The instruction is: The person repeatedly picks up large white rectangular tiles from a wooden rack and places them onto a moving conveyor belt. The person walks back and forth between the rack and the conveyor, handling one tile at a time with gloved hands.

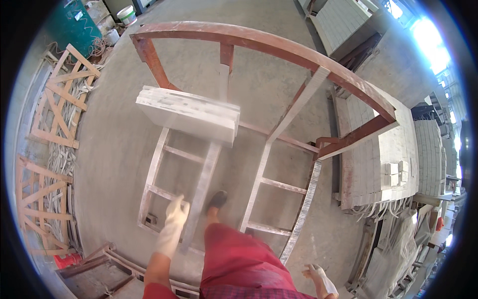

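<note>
My left hand wears a white glove and hangs loosely open in front of my left thigh, holding nothing. It is above the lower rails of a rusty red steel frame. A pale stone slab lies flat on that frame, well ahead of my left hand. My right hand, also gloved in white, hangs at my right side near the lower edge, fingers apart and empty. My leg in red trousers steps forward, with a dark shoe on the concrete floor.
Wooden crates stand along the left. Stacks of pale stone slabs lie on pallets at the right. A green drum and a white bucket sit at the far left. A narrow slab strip leans inside the frame.
</note>
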Demonstrator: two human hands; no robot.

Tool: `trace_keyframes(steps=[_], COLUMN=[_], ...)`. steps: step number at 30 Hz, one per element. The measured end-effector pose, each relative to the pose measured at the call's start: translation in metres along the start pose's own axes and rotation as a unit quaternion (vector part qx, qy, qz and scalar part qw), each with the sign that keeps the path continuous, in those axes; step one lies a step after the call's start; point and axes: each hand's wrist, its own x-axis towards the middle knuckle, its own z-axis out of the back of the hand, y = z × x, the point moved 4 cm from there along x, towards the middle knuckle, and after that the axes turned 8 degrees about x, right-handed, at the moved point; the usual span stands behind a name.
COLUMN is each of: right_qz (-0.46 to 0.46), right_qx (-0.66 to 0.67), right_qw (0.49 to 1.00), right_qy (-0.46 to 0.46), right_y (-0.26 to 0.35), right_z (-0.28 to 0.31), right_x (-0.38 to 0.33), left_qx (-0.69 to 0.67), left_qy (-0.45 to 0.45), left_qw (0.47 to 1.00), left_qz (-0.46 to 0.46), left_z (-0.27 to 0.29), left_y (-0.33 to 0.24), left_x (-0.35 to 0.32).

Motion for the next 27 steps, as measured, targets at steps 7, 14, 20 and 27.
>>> trace_keyframes(steps=[7, 14, 20, 27], right_qz=[-0.095, -0.138, -0.166, -0.177], right_qx=[0.091, 0.088, 0.09, 0.107], right_qw=[0.991, 0.986, 0.98, 0.975], right_qy=[0.039, -0.038, -0.066, -0.075], right_y=[-0.027, 0.048, 0.084, 0.102], right_z=[-0.052, -0.122, -0.138, -0.159], right_x=[-0.091, -0.147, -0.185, -0.194], left_qx=[0.13, 0.261, 0.297, 0.321], left_qy=[-0.057, -0.158, -0.227, -0.193], left_qw=[0.983, 0.93, 0.908, 0.91], left_qz=[-0.117, -0.204, -0.188, -0.178], left_z=[0.023, 0.016, -0.019, -0.026], left_y=[-0.035, -0.055, -0.042, -0.033], left_x=[0.243, 0.374, 0.386, 0.384])
